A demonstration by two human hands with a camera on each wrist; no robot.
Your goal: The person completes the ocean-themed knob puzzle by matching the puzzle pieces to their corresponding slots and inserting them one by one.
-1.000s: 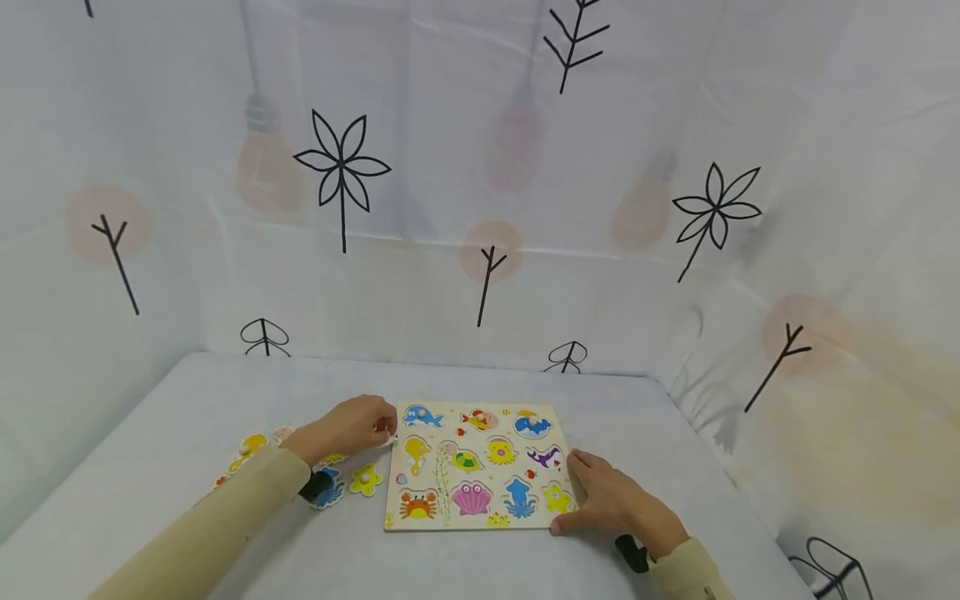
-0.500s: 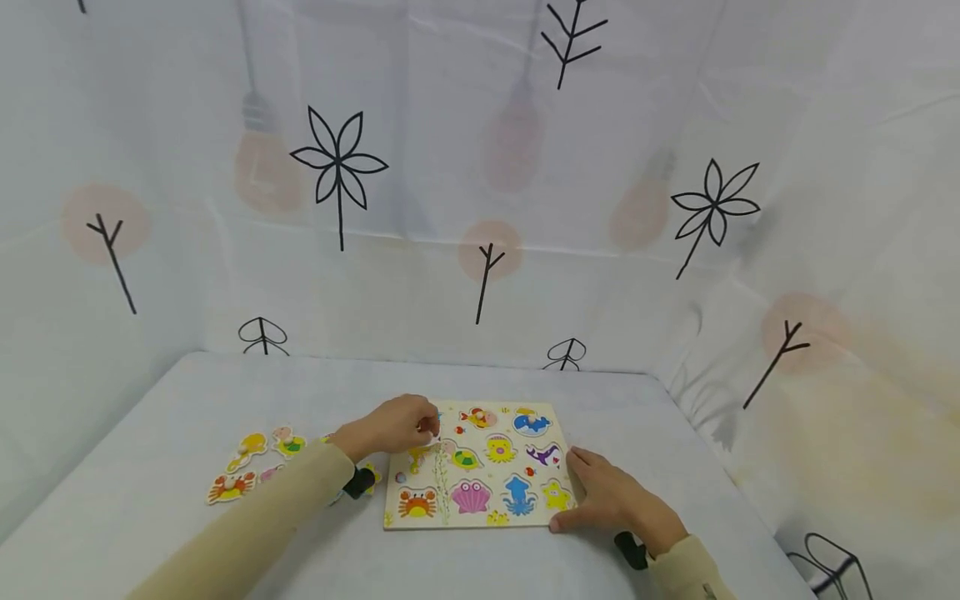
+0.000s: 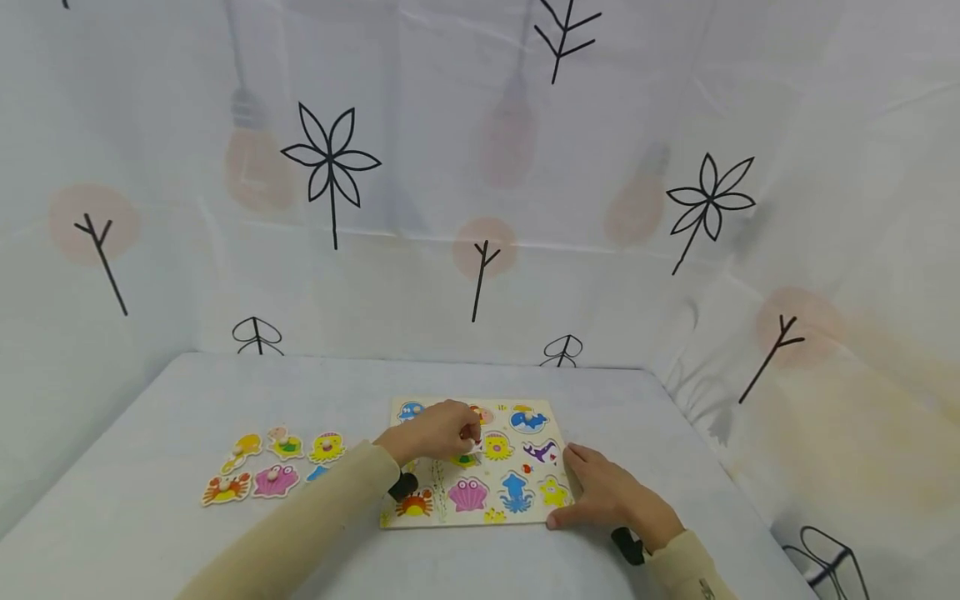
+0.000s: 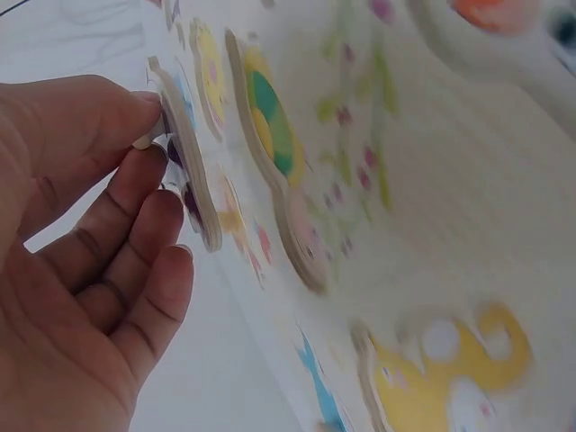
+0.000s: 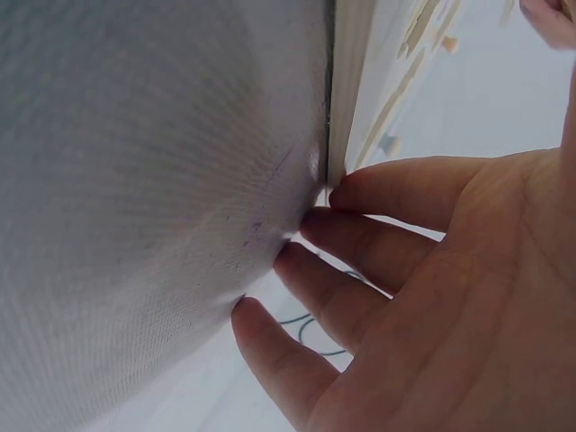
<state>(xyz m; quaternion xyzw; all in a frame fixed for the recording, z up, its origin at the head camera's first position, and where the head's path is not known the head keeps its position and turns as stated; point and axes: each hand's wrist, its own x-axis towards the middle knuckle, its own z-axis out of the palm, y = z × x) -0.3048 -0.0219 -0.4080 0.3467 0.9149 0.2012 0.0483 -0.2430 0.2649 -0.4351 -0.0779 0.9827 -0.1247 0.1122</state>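
Observation:
My left hand (image 3: 438,429) hovers over the upper middle of a cream puzzle board (image 3: 491,493) with sea-animal shapes. Thumb and index finger pinch the knob of a purple puzzle piece (image 4: 192,166), seen nearly edge-on in the left wrist view and apart from the board. The turtle slot (image 4: 270,126) lies close by. At the board's right edge rests my right hand (image 3: 607,492), thumb at the near corner, its extended fingertips (image 5: 355,191) against the edge and the cloth. Knobbed whale (image 3: 529,419) and dolphin (image 3: 411,411) pieces sit in the top row.
Left of the board lie loose pieces: a seahorse (image 3: 242,452), a turtle (image 3: 286,444), an octopus (image 3: 327,447), a crab (image 3: 226,488) and a shell (image 3: 275,481). A blue piece (image 3: 317,473) is partly hidden by the left sleeve. White printed cloth walls surround the table.
My left hand has moved rightward from the board's left edge, across the dolphin, to above its upper middle, carrying the puzzle piece. The right hand has stayed at the right edge.

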